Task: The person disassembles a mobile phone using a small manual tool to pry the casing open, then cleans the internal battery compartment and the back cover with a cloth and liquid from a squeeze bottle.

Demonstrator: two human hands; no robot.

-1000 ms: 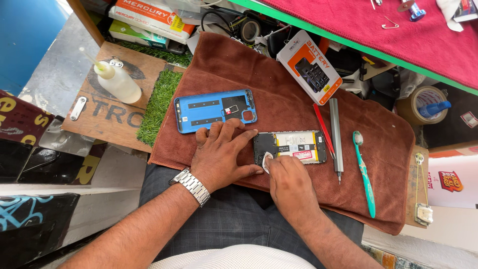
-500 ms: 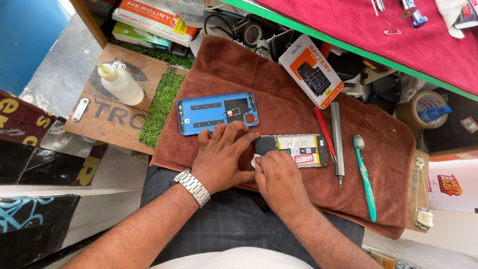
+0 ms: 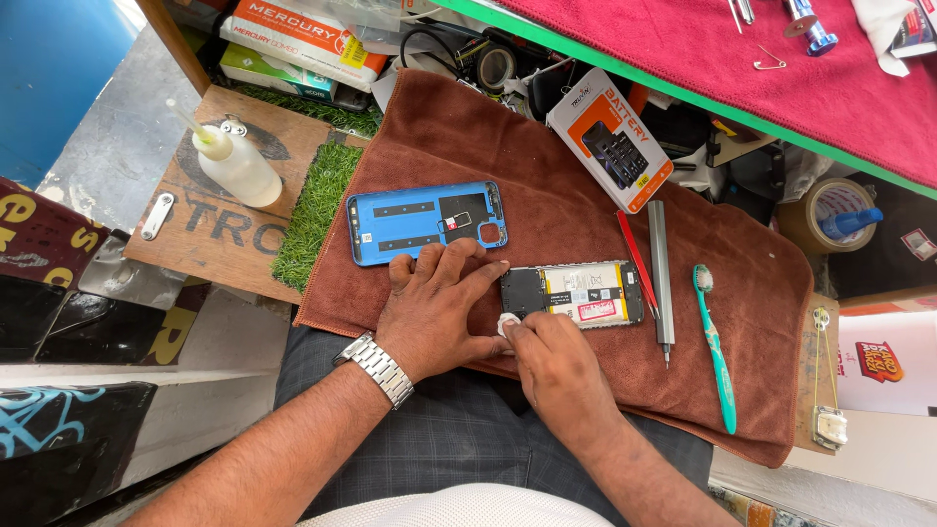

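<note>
- Phone [image 3: 574,294], opened with its back off, lies flat on the brown towel [image 3: 547,156] spread over the person's lap, so the soft cloth keeps it from sliding and catches small parts.
- Left hand [image 3: 434,312] rests flat on the towel just left of the phone, fingers [image 3: 467,263] spread wide and holding nothing; the index finger reaches to the phone's near corner, seemingly to steady it.
- Right hand [image 3: 551,366] sits at the phone's lower left corner, its fingers pinched narrow around a small white piece [image 3: 507,324], pressed close to the phone's edge; what the piece is cannot be told.
- Blue back cover [image 3: 426,221] lies inside-up just above the left hand, set aside but within reach.
- Red pry tool [image 3: 635,262], grey screwdriver [image 3: 662,278] and teal toothbrush [image 3: 713,342] lie side by side to the right of the phone, lined up near the working hand.
- Battery box [image 3: 610,139] sits at the towel's upper edge, well apart from the hands.
- White squeeze bottle [image 3: 232,161] lies on a wooden board [image 3: 210,229] off to the left, beside a strip of green turf [image 3: 314,210], kept off the cloth.
- Roll of brown tape [image 3: 832,210] stands past the towel's right end, under the red-covered table [image 3: 781,73].
</note>
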